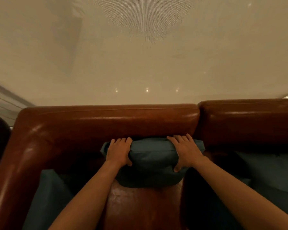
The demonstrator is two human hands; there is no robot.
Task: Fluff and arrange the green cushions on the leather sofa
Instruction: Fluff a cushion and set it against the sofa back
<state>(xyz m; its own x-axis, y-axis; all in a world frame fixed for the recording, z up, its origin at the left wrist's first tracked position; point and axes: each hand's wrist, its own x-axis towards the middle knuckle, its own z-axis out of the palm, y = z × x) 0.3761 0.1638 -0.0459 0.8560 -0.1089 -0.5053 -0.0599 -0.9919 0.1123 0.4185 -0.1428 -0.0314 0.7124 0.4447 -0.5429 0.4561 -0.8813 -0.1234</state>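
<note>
Middle cushion [152,161]: dark green, plump, upright against the sofa [106,120] backrest, standing on its seat
Left cushion [47,193]: green, by the sofa's left arm
Right cushion [269,170]: green, on the sofa's right section

One wide-angle head view was given, aimed forward and down, close over the sofa backrest [106,120]; pale wall [140,55] was seen beyond.

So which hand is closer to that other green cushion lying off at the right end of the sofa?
Right. The right hand grips the middle cushion on the side facing the right-end cushion; the left hand grips its far side.
</note>
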